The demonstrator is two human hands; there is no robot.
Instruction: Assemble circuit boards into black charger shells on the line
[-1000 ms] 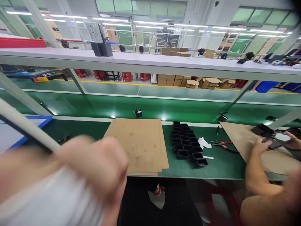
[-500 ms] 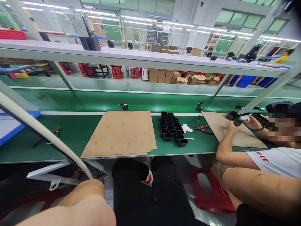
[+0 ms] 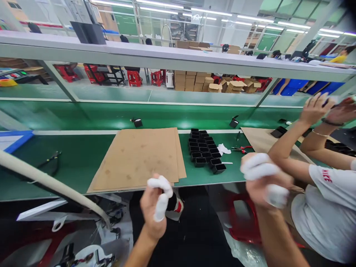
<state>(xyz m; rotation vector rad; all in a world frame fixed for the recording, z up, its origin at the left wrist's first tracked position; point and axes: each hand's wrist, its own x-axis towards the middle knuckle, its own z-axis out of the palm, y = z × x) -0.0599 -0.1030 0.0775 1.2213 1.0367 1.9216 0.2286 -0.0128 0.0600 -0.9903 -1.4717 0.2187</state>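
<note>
Black open-topped boxes (image 3: 204, 150), bunched on the table (image 3: 80, 155), 10 o'clock of right hand (image 3: 264, 184). Probably light, stiff plastic, slightly slick; best pinched by opposite walls, nearest loose one first. Right grip moderately wide, blurred, nothing visible inside. Left hand (image 3: 154, 213): grip narrow, fingers curled, seemingly holding nothing; cardboard sheets (image 3: 141, 159) near, about 12 o'clock. Pliers (image 3: 243, 150) at boxes' 3 o'clock.

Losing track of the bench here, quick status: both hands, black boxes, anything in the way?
Left hand open, empty, before the cardboard sheets. Right hand open, blurred, no object seen. Black boxes grouped on bench. Possible snag: co-worker's arm beyond right hand.
</note>
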